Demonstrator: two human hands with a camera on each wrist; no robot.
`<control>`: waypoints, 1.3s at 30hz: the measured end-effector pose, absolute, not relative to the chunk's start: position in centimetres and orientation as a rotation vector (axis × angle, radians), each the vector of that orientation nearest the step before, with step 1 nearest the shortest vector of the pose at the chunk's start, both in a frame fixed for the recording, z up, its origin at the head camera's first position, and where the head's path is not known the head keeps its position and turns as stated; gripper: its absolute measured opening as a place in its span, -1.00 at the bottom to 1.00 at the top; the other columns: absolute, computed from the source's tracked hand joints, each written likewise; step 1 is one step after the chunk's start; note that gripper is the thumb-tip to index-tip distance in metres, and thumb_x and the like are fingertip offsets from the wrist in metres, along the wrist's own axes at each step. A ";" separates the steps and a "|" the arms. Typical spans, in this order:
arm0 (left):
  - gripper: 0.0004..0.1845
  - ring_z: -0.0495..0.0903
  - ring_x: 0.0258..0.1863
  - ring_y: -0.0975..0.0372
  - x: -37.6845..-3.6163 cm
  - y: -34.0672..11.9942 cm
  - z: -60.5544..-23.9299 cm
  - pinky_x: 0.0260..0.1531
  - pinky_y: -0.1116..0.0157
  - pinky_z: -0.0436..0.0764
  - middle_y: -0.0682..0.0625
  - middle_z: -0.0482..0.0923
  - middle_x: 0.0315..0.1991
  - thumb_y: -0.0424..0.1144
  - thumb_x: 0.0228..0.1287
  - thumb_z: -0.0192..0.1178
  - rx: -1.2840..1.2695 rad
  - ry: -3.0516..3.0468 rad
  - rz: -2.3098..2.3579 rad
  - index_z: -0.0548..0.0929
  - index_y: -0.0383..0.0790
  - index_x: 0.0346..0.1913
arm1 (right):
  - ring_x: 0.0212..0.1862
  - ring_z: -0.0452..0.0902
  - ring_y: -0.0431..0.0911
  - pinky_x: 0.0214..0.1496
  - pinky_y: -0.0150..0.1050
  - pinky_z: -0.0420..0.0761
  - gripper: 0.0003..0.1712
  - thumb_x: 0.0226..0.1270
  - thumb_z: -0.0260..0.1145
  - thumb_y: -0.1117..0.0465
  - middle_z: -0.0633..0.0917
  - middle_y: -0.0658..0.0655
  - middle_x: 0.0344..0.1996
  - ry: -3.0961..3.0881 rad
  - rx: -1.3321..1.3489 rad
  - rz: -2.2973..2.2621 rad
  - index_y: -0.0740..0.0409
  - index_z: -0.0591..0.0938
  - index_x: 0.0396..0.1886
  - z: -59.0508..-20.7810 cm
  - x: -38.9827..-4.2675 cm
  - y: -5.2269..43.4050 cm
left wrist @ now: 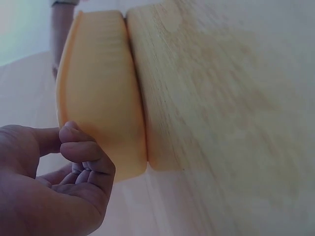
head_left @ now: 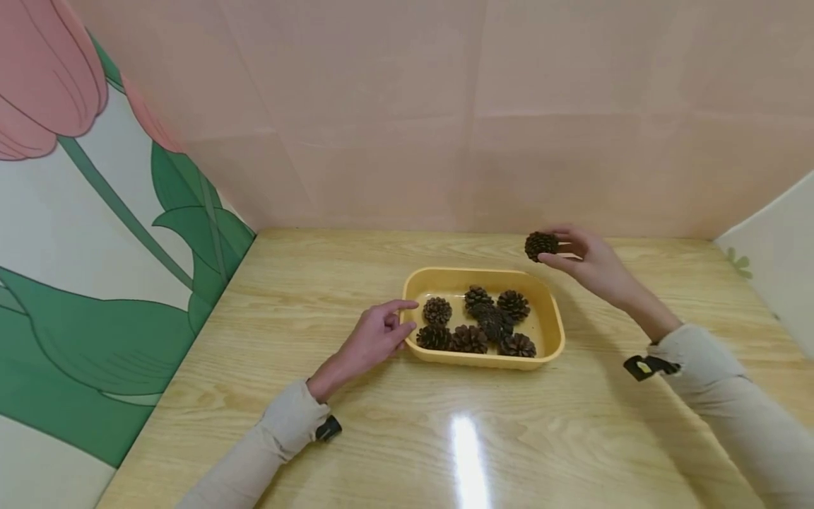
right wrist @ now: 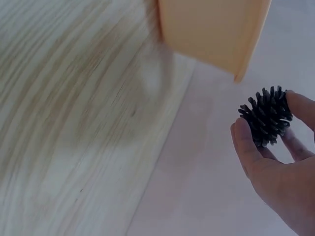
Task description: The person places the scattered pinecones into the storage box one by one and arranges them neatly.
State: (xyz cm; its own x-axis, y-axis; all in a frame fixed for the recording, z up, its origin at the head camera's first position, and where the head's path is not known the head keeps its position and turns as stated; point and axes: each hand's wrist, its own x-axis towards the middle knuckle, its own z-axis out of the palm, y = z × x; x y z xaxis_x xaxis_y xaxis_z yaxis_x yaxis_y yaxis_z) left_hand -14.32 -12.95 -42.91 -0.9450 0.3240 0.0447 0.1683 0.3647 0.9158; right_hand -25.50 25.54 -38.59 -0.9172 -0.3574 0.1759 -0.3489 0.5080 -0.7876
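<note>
Right hand [head_left: 591, 263] pinches a pinecone [head_left: 541, 244] above the tray's [head_left: 550, 311] far corner; left hand [head_left: 375, 336], loosely curled, touches its near-left rim; bare table [head_left: 286, 297] beyond.

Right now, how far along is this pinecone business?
Seven pinecones lie in the yellow tray. One more pinecone is pinched in the right hand, raised beyond the tray's far corner. The left hand rests at the tray's left rim. None lie loose on the table.
</note>
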 end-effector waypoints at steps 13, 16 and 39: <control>-0.53 0.64 -0.50 -0.15 -14.4 -12.8 -42.9 -0.72 0.46 0.38 -0.01 0.41 -0.67 -0.34 0.42 0.21 0.461 2.459 1.645 0.48 -0.35 0.33 | 0.23 0.49 0.08 0.08 -0.50 0.54 -0.43 0.39 0.36 0.18 0.49 0.12 0.30 2.635 -0.800 -1.468 0.05 0.47 0.36 -37.7 -23.6 21.6; -0.53 0.65 -0.50 -0.14 -14.4 -12.8 -42.9 -0.72 0.46 0.37 -0.01 0.42 -0.66 -0.34 0.42 0.20 0.462 2.459 1.642 0.48 -0.35 0.34 | 0.24 0.48 0.07 0.15 -0.37 0.56 -0.45 0.38 0.37 0.18 0.48 0.10 0.31 2.623 -0.839 -1.460 0.04 0.49 0.34 -37.5 -23.2 20.7; -0.54 0.60 -0.52 -0.19 -13.9 -13.3 -43.2 -0.74 0.44 0.37 -0.15 0.46 -0.62 -0.35 0.41 0.20 0.420 2.424 1.651 0.49 -0.31 0.33 | 0.28 0.45 0.07 0.18 0.05 0.57 -0.45 0.35 0.40 0.18 0.56 0.14 0.23 2.680 -1.226 -1.126 0.16 0.51 0.30 -40.2 -21.2 14.5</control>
